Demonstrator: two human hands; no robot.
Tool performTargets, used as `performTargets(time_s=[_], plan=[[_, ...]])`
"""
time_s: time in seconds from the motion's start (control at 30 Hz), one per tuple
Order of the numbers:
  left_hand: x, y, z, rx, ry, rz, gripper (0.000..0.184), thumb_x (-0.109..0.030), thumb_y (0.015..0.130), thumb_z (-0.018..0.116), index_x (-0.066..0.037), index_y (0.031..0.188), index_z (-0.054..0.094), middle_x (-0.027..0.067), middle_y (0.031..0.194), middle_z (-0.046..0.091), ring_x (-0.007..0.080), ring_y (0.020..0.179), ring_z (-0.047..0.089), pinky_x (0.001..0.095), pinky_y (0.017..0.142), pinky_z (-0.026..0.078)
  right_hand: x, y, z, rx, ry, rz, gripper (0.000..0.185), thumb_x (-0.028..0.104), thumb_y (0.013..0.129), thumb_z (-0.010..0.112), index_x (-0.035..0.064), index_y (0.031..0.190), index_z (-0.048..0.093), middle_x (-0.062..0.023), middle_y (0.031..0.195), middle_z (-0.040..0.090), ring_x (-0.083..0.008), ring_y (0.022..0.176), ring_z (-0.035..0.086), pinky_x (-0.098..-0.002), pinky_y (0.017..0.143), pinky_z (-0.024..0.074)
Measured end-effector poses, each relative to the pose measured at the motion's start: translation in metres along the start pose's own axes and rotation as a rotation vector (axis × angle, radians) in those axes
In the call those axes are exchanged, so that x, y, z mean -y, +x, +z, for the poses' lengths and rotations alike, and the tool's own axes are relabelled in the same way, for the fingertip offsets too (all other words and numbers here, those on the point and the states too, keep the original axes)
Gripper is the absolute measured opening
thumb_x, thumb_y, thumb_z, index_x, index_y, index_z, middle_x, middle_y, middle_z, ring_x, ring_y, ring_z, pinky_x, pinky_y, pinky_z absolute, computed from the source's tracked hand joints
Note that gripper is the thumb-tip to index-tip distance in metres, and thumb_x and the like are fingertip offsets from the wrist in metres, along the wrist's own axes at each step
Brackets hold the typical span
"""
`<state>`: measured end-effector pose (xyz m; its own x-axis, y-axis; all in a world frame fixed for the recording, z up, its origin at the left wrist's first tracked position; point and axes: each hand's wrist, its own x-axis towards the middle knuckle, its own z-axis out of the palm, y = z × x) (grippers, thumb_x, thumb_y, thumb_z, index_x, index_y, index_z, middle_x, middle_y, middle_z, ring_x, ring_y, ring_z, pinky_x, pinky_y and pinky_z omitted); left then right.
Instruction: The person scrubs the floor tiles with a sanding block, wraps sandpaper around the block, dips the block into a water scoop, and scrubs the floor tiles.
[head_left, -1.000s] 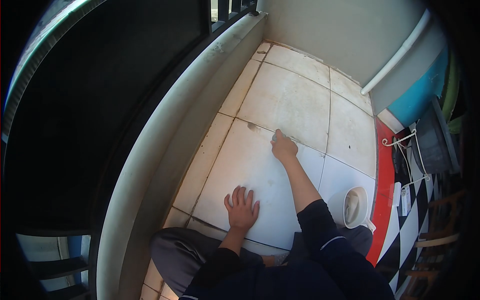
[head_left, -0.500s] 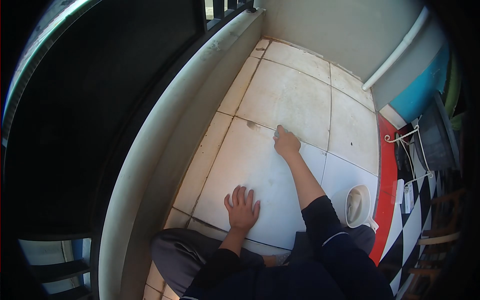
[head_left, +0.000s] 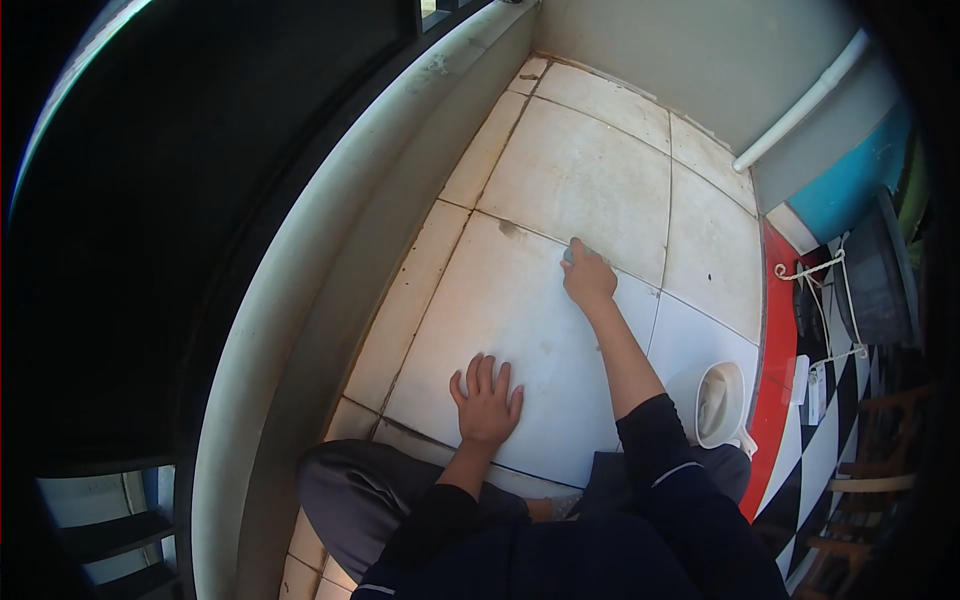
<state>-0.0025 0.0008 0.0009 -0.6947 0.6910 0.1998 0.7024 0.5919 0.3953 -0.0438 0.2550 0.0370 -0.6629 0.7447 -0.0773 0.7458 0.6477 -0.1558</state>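
Observation:
My right hand [head_left: 592,280] is closed over a small blue-grey pad [head_left: 569,255] and presses it to the white tile floor [head_left: 470,300], close to a grout line. Most of the pad is hidden under my fingers, so its exact kind is unclear. Flat on the same large tile, nearer to me, rests my left hand [head_left: 487,408] with its fingers spread and nothing under it that I can see. A white plastic dipper [head_left: 706,435] with a handle stands by my right knee, and something pale lies inside it.
A low rounded ledge [head_left: 270,290] and a black gate [head_left: 120,250] run along the left. Ahead is a grey wall [head_left: 690,50] with a white pipe [head_left: 800,100]. To the right are a red strip [head_left: 777,350], a dark tub [head_left: 875,270] and a white rack [head_left: 842,300].
My right hand has moved slightly up and right in view with the pad, while the view itself has shifted a little. My left hand stays flat on the tile.

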Motion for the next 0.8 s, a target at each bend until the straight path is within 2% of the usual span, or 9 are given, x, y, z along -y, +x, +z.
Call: performTargets(time_s=[0.07,0.17,0.27,0.33,0.47,0.53,0.63,0.8], plan=[[0.001,0.0,-0.001,-0.022,-0.004,0.0,0.039,-0.033,0.081,0.052,-0.008,0.111,0.053,0.012,0.12,0.043,0.0259,0.122,0.031,0.0523,0.096,0.02,0.005,0.014,0.001,-0.019,-0.011,0.003,0.035,0.031,0.085,0.052,0.0199,0.116,0.04,-0.0183,0.093,0.057,-0.0346,0.078,0.061,-0.0435,0.061,0.0478],[-0.001,-0.001,0.0,0.007,-0.019,-0.004,0.04,-0.034,0.082,0.051,-0.008,0.113,0.052,0.0123,0.122,0.041,0.0259,0.123,0.029,0.0506,0.098,0.017,0.003,0.013,-0.004,0.048,-0.018,0.03,0.036,0.031,0.085,0.051,0.0205,0.118,0.04,-0.0176,0.094,0.057,-0.0347,0.081,0.06,-0.0435,0.063,0.0477],[0.001,-0.001,0.0,0.008,-0.018,-0.009,0.04,-0.033,0.082,0.051,-0.008,0.113,0.052,0.0124,0.122,0.041,0.0258,0.123,0.029,0.0506,0.098,0.017,-0.005,-0.036,-0.005,0.108,-0.009,0.009,0.035,0.031,0.085,0.051,0.0203,0.117,0.04,-0.0178,0.093,0.057,-0.0342,0.08,0.06,-0.0435,0.063,0.0478],[0.002,-0.001,0.001,0.003,-0.02,-0.002,0.04,-0.033,0.082,0.05,-0.008,0.113,0.052,0.0124,0.121,0.042,0.026,0.123,0.03,0.0506,0.098,0.017,-0.008,-0.071,-0.008,0.122,-0.015,0.008,0.043,0.031,0.084,0.052,0.0195,0.122,0.037,-0.0192,0.091,0.058,-0.0352,0.077,0.061,-0.0445,0.064,0.0481],[0.001,-0.003,0.0,0.014,-0.016,0.004,0.04,-0.034,0.082,0.05,-0.008,0.113,0.052,0.0124,0.122,0.041,0.0257,0.123,0.029,0.0507,0.098,0.017,-0.007,-0.059,-0.005,0.11,-0.013,-0.006,0.044,0.03,0.084,0.053,0.0194,0.123,0.037,-0.0195,0.091,0.058,-0.0345,0.076,0.061,-0.0446,0.063,0.0482],[0.0,0.0,-0.002,0.02,-0.005,-0.01,0.04,-0.034,0.082,0.05,-0.008,0.113,0.052,0.0121,0.122,0.041,0.0252,0.123,0.029,0.0505,0.098,0.017,0.0,-0.018,-0.004,0.069,-0.001,0.036,0.039,0.034,0.083,0.053,0.0202,0.117,0.04,-0.0176,0.091,0.058,-0.0341,0.079,0.061,-0.0429,0.065,0.0483],[0.001,-0.001,0.001,-0.001,-0.008,-0.006,0.04,-0.034,0.082,0.05,-0.008,0.113,0.052,0.0118,0.122,0.041,0.0247,0.123,0.029,0.0501,0.098,0.017,0.006,0.02,0.001,0.031,-0.03,0.041,0.038,0.033,0.084,0.052,0.0198,0.117,0.04,-0.0178,0.092,0.058,-0.0338,0.08,0.061,-0.0431,0.064,0.0481],[0.001,-0.001,0.0,-0.003,-0.015,-0.006,0.04,-0.034,0.082,0.051,-0.008,0.112,0.052,0.0118,0.122,0.041,0.0249,0.123,0.03,0.05,0.098,0.017,-0.003,-0.016,-0.007,0.117,-0.025,0.022,0.038,0.032,0.085,0.051,0.0192,0.118,0.038,-0.0189,0.094,0.058,-0.0347,0.08,0.061,-0.0444,0.064,0.0479]])
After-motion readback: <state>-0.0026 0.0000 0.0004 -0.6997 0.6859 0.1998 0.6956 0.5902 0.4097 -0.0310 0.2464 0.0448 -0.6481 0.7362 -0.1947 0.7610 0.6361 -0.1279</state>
